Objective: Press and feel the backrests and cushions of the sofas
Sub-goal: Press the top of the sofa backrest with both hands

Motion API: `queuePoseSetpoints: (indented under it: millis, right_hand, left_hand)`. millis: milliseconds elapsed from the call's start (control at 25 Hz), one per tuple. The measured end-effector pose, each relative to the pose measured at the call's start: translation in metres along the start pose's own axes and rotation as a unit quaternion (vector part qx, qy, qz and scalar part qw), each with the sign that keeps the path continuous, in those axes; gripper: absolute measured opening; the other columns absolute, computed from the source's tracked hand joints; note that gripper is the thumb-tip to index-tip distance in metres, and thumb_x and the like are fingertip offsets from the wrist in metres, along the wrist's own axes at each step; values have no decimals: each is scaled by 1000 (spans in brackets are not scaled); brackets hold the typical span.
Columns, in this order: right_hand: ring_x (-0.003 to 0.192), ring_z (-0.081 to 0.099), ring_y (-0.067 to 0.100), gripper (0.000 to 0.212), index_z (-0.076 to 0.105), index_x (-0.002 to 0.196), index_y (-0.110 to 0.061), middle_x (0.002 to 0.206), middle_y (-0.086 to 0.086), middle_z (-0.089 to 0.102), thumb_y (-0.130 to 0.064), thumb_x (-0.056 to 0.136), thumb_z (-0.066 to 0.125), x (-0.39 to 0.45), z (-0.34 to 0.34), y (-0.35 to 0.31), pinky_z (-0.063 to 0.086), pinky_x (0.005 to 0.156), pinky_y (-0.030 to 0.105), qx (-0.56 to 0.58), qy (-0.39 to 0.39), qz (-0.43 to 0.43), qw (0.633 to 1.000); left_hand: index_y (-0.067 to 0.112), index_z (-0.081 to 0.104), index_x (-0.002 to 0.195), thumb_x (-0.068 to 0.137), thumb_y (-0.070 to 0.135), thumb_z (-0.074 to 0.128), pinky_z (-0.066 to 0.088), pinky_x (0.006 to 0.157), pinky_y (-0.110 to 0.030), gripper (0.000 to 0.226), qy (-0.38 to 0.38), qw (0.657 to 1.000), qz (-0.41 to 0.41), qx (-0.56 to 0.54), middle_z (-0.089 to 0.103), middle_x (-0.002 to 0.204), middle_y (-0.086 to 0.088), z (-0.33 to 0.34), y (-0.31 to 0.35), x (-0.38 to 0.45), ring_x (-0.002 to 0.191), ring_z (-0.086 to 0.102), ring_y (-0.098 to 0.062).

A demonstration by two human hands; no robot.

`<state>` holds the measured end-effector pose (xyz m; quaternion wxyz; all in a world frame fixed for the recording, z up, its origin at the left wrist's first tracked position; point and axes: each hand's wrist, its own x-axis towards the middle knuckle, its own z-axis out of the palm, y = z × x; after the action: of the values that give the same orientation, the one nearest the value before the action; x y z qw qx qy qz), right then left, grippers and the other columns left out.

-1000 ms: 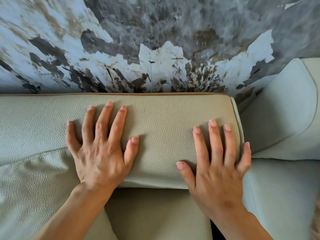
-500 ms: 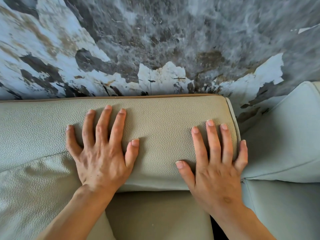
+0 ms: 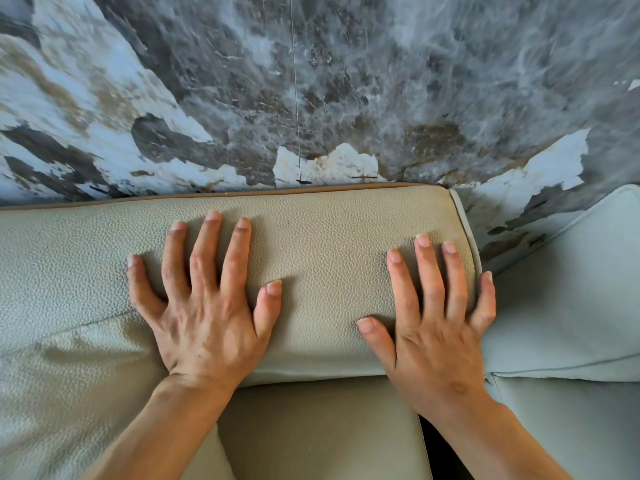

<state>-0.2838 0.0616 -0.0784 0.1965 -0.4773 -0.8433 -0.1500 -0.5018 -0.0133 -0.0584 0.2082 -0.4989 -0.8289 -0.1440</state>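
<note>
**Both palms flat on the beige backrest**

The left hand (image 3: 204,320) lies flat with its fingers spread wide, and it grips nothing; its palm rests on the lower front of the beige backrest (image 3: 322,258). The right hand (image 3: 433,327) is flat and spread in the same way, also holding nothing, and its little finger hangs over the right end of the same backrest.

To do this step well, I think the person should push down with the whole palm, not only the fingertips, then release slowly to feel how the filling comes back. The right hand could move a little inward, because the edge gives a less honest feeling.

The leather is grained, with soft folds near the left wrist. Below is the seat cushion (image 3: 318,431). Just beside, on the right, stands a pale grey sofa (image 3: 568,306). Behind rises a marble wall (image 3: 346,81) in grey and white.
</note>
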Motion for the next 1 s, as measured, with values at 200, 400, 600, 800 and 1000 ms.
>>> queuePoseSetpoints:
  millis: [200,400,600,800,1000]
  right_hand:
    - [148,15,35,72,14,155,-23,161,10,20,-64,97,21,1,6,-1,10,113,66,3,17,5,1000]
    - [148,12,34,73,15,155,-23,162,10,17,-62,95,26,1,-6,1,6,113,64,35,-36,0,999]
    - [149,-3,26,75,6,154,-31,165,1,0,-68,89,11,2,-64,12,0,115,61,132,-150,-2,980]
    - [149,12,32,71,23,153,-22,162,9,18,-60,93,25,-10,-168,11,9,113,64,166,-62,-30,984]
    - [149,11,32,71,23,153,-22,163,9,17,-60,93,25,-10,-290,-11,11,113,65,162,-14,-65,985]
  left_hand:
    - [27,33,149,94,63,18,11,113,-64,67,-28,1000,-1,1,38,153,-6,-9,1,1,143,29,-34]
    - [32,20,154,93,66,12,6,119,-59,70,-149,988,-25,7,22,163,-1,-37,10,5,150,13,-29]
    - [31,8,156,92,62,8,-1,122,-51,71,-166,984,-60,2,10,166,-2,-104,18,-38,153,4,-27]
    - [20,30,153,94,51,28,12,119,-59,66,-104,991,-80,-1,27,161,-10,-200,14,-79,149,21,-34]
    - [21,34,151,93,49,35,8,120,-57,65,-47,995,-89,6,25,162,-9,-311,-1,-100,149,19,-32]
